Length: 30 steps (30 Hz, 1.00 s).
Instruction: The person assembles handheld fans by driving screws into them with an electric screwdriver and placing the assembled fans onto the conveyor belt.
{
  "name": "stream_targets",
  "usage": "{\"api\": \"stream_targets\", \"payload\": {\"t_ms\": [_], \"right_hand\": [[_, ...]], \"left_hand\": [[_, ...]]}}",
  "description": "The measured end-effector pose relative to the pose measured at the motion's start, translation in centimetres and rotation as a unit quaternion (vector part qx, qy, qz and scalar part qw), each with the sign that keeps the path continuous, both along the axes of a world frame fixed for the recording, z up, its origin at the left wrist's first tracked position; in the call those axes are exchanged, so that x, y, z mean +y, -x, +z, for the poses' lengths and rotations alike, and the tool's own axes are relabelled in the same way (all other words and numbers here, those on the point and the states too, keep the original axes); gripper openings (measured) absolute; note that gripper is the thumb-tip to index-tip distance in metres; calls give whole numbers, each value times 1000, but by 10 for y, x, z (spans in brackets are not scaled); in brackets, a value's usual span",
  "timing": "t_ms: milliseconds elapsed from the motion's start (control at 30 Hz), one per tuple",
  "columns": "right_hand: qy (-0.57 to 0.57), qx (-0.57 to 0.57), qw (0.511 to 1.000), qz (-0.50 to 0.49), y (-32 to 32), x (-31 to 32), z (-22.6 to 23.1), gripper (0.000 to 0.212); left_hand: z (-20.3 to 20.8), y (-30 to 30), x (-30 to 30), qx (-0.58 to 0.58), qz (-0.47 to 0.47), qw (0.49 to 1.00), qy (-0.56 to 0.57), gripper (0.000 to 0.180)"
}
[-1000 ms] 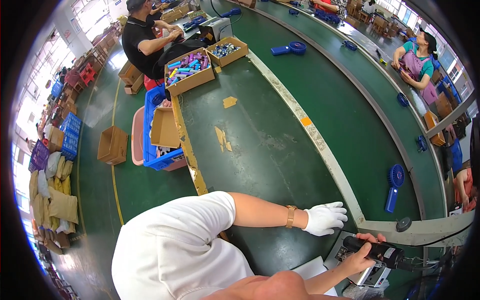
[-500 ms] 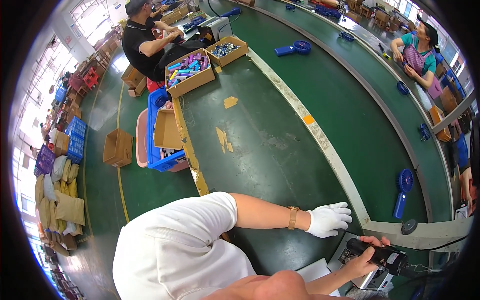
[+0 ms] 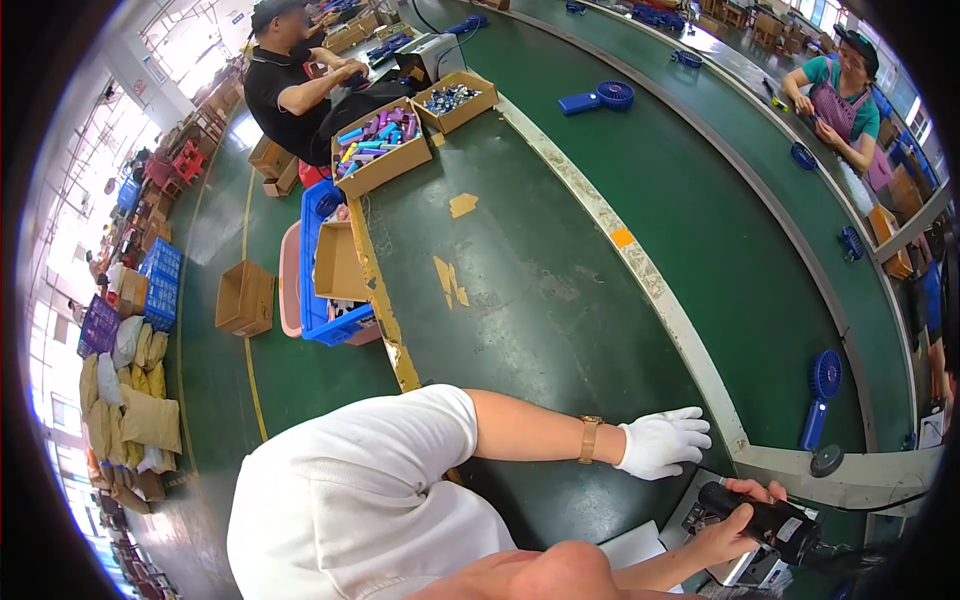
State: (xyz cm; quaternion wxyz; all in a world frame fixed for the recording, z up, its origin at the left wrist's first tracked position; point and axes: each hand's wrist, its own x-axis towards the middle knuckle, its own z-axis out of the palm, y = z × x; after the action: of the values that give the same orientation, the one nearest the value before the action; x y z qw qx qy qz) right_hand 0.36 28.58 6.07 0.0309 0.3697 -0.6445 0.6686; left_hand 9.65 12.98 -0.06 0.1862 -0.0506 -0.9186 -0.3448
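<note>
My left hand point(image 3: 665, 443), in a white glove, lies on the green tabletop point(image 3: 520, 340) by its pale raised edge. Its fingers are spread and hold nothing. My bare right hand point(image 3: 735, 530) is wrapped round a black electric screwdriver point(image 3: 770, 522), which lies tilted and has a wire loop and cord at its right end. The screwdriver's tip is hard to make out. Beneath that hand stands a small pale metal machine point(image 3: 695, 508), partly covered by the tool. Beyond the table edge, a blue handheld fan point(image 3: 820, 400) lies on the green conveyor belt point(image 3: 690, 250).
Another blue fan point(image 3: 600, 97) lies farther up the belt. Cartons of coloured cylinders point(image 3: 375, 145) and small metal parts point(image 3: 450, 98) stand at the table's far end. A blue crate point(image 3: 318, 325) adjoins the left edge. Co-workers sit at far left point(image 3: 290, 90) and across the belt point(image 3: 840, 100).
The nearest fans have shifted slightly along the belt towards me, while those on the far strip moved away. The co-worker across has lowered their head. My hands keep nearly the same pose.
</note>
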Motion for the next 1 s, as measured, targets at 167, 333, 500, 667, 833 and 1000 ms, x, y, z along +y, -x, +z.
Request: {"api": "stream_targets", "payload": {"t_ms": [167,333,500,667,833,1000], "right_hand": [[34,-33,999,23,-5,-2,2,41],[7,-15,1000,9,-3,2,0,44],[14,-44,999,16,-3,3,-1,44],[-54,39,997,-35,-3,0,5,46],[-19,11,999,-43,-14,-12,14,53],[-29,19,998,-47,-11,-9,13,62]], "left_hand": [[-2,0,2,38,18,999,2,23],[-3,1,3,42,19,999,-1,24],[1,0,0,6,-1,1000,-6,27],[3,1,-3,6,-5,1000,-17,26],[0,1,-3,2,-7,1000,-25,23],[0,1,-2,6,-13,999,-44,17]]}}
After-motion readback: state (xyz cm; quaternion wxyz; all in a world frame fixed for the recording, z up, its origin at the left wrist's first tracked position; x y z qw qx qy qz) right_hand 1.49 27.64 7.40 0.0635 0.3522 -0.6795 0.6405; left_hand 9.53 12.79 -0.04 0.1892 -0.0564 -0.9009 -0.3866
